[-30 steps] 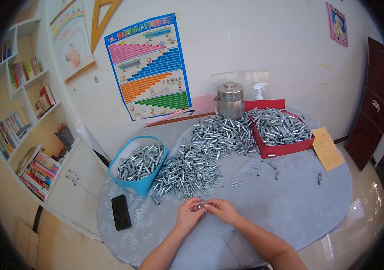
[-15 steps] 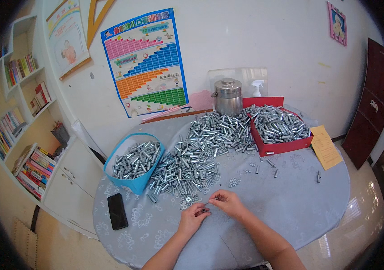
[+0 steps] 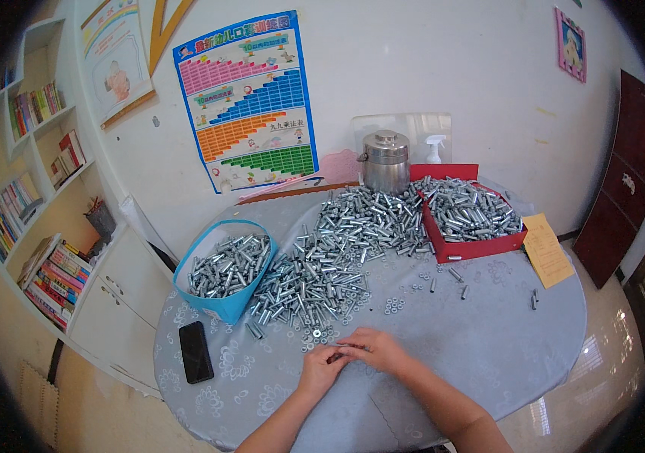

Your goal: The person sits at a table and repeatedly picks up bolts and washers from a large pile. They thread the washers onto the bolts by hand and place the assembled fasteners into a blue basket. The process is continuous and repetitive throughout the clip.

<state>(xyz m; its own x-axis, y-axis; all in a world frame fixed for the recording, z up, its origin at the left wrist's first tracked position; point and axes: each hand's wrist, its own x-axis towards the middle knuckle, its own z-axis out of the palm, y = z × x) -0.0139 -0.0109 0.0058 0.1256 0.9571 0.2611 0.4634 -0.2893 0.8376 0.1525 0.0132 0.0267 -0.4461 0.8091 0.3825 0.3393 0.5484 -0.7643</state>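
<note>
At the near edge of the heap, my left hand and my right hand meet fingertip to fingertip. Both are closed. A sliver of a small silvery metal part shows between them; the fingers cover the rest. Just beyond lies a big loose heap of shiny metal anchor bolts or sleeves, with small flat washers scattered along its near side. A further little cluster of washers rests to the right of the heap.
A blue fabric bin full of metal pieces stands left, a red box of them right. A phone lies near the left edge. Behind the heap are a steel pot and a spray bottle; a yellow paper overhangs the right edge.
My right hand has come in to the left, its fingers now against the left hand's. The dark-ended metal part that showed in my left fingers is now covered.
</note>
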